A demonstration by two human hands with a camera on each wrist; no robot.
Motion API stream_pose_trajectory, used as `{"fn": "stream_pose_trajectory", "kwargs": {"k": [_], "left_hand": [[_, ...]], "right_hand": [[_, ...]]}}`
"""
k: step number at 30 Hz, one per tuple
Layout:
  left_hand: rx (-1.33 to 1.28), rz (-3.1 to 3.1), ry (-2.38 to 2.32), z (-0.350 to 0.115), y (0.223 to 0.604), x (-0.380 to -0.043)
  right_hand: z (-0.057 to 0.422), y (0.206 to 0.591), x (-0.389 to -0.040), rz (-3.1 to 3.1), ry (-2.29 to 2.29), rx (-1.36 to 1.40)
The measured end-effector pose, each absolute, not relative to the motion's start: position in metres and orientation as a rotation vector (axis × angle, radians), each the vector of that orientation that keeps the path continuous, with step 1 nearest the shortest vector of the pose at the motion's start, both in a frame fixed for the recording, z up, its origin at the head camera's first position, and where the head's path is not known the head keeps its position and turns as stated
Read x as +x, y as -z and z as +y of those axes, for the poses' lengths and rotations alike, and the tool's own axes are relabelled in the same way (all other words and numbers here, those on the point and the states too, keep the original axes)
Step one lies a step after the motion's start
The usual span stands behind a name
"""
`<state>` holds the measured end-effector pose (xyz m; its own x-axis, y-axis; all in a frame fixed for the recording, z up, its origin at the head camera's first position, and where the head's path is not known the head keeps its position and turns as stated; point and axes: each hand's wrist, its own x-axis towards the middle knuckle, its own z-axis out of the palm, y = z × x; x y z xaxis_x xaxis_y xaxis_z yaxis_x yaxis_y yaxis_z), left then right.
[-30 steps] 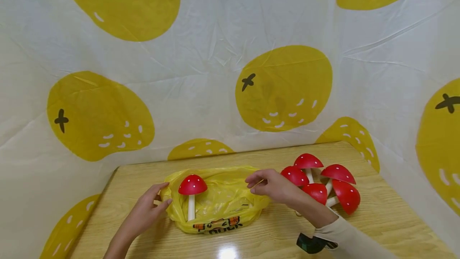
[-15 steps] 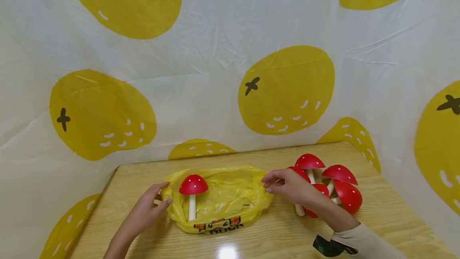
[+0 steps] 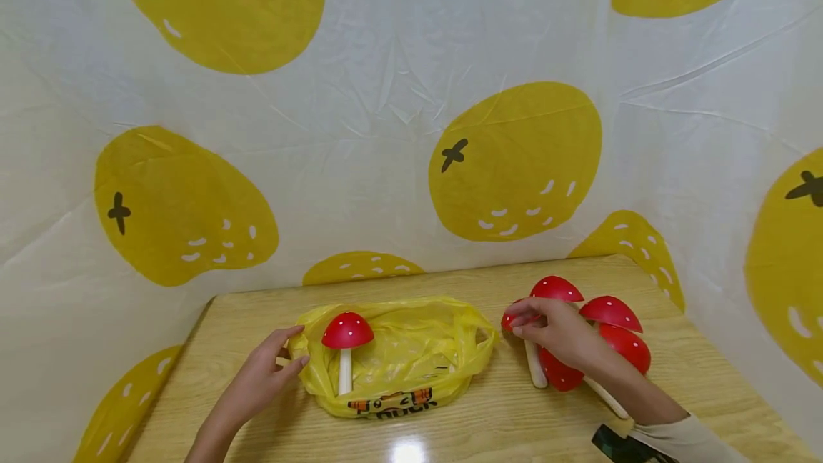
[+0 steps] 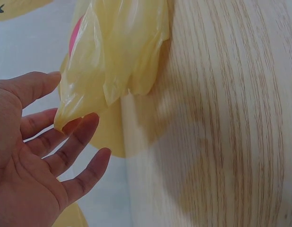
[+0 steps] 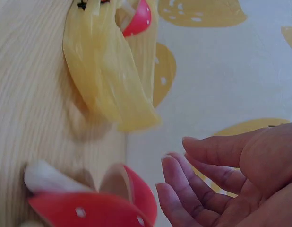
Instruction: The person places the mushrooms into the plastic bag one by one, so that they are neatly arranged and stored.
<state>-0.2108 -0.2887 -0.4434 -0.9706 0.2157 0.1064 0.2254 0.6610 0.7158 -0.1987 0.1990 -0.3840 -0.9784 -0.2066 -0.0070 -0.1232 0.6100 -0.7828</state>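
A yellow plastic bag (image 3: 411, 356) with black lettering lies mouth-up on the table. One toy mushroom (image 3: 348, 334), red-capped with white dots and a white stem, stands inside its left part. At the bag's left rim is my left hand (image 3: 263, 375); in the left wrist view its fingertips (image 4: 89, 125) reach the bag's edge, thumb apart from them. My right hand (image 3: 556, 331) hovers above a cluster of red mushrooms (image 3: 611, 313) on the right, partly hiding some. The right wrist view has its fingers loosely bent with nothing held, beside a red cap (image 5: 94, 208).
The wooden table (image 3: 482, 427) ends at a white cloth backdrop (image 3: 360, 198) printed with big yellow fruit, which also rises along the left and right sides. A mushroom stem (image 3: 535, 364) points toward the table's front.
My right hand has moved rightward from the bag's right rim to over the mushroom cluster. The bag's right rim has spread further right. My left hand stays in place.
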Motion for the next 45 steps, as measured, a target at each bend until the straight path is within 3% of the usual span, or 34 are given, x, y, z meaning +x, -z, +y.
{"fn": "stream_pose_trajectory", "kwargs": {"k": [16, 37, 45], "left_hand": [[-0.394, -2.841, 1.208, -0.289, 0.444, -0.211], [-0.388, -2.884, 1.177, -0.286, 0.444, -0.213], [-0.387, -2.882, 1.181, -0.286, 0.444, -0.213]], "right_hand": [[0.241, 0.376, -0.207, 2.947, 0.987, -0.055], [0.215, 0.403, -0.223, 3.040, 0.827, -0.159], [0.205, 0.405, -0.228, 3.129, 0.702, -0.012]]}}
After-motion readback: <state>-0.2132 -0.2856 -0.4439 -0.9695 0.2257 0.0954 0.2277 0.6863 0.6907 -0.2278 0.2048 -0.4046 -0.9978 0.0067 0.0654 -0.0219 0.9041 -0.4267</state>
